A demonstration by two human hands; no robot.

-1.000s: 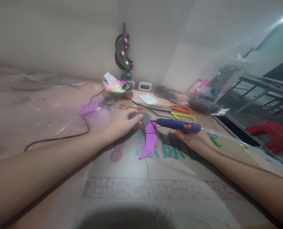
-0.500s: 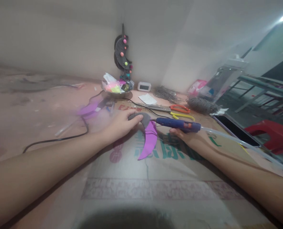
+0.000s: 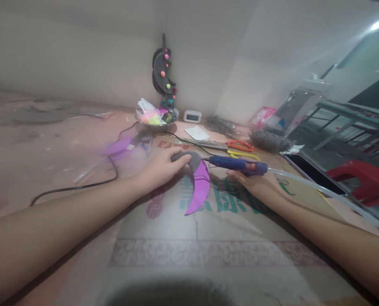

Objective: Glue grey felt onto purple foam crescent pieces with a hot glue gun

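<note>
Purple crescent (image 3: 200,193) over the cardboard (image 3: 151,250) is done in grey yarn (image 3: 195,161) up top, lower part's still mostly bare, left hand (image 3: 164,165) pinching the wrapped bit, right hand (image 3: 246,180) gripping the glue gun (image 3: 235,164).

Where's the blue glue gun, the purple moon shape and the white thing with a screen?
Blue glue gun (image 3: 235,164), head view: middle of its body.
Purple moon shape (image 3: 200,192), head view: its purple lower part.
White thing with a screen (image 3: 192,116), head view: its screen.
</note>
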